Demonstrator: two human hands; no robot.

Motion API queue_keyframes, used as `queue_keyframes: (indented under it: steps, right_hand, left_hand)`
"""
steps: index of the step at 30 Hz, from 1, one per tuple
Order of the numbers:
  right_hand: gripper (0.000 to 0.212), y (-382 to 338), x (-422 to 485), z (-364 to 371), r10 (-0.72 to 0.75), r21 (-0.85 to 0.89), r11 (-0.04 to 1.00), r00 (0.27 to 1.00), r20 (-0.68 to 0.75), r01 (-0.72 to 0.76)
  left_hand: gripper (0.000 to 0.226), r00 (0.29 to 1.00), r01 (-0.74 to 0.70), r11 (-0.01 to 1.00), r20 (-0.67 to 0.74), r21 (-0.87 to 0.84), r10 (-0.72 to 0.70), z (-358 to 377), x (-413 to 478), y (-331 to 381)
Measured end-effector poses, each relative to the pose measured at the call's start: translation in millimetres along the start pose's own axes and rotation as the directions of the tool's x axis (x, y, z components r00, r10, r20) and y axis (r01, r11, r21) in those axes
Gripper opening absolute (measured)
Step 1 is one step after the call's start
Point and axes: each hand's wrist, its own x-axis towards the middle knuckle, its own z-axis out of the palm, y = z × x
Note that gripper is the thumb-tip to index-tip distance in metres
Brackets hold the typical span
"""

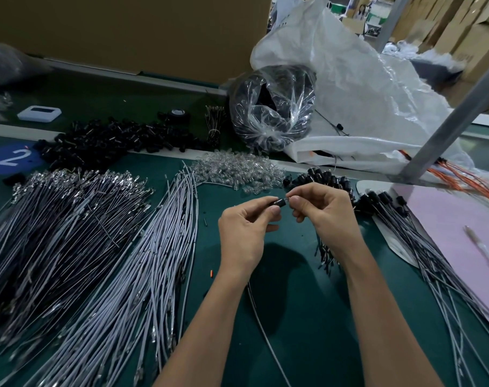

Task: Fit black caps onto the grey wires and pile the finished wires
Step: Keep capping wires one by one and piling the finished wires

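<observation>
Thumb and forefinger of the left hand (243, 233) pinch a black cap (279, 203) above the green counter (307, 303). The right hand (324, 213) pinches a small glinting piece at the cap's end; what it is I cannot tell. A thin grey wire (260, 325) trails from under the left wrist. Uncapped grey wires (142, 261) lie heaped on the left, and capped wires (433, 263) fan out on the right.

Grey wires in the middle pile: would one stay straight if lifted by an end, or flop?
Probably flops: the grey wires lie in loose curves, and the held wire bends away below the left hand. Likely light, since a pinch seems enough to hold it.
</observation>
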Motion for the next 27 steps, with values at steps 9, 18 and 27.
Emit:
queue_keyframes:
  steps: [9, 18, 27]
  right_hand:
    - [0.019, -1.5, -0.7, -2.5, -0.007, 0.019, 1.0, 1.0, 0.024, 0.007]
    - [0.015, 3.3, -0.4, 3.4, 0.076, -0.026, 0.997, 0.997, 0.019, -0.075]
    - [0.025, -1.2, -2.1, -1.2, -0.024, 0.012, 1.0, 0.997, 0.075, 0.023]
  left_hand:
    - [0.02, 0.999, 0.019, 1.0, 0.05, -0.01, -0.019, 0.7, -2.0, -1.9]
    - [0.02, 1.0, -0.004, 1.0, -0.025, -0.004, 0.004, 2.8, -2.4, -5.6]
    - [0.024, 1.0, 0.021, 0.999, 0.013, -0.04, -0.02, 1.2, -0.9, -4.4]
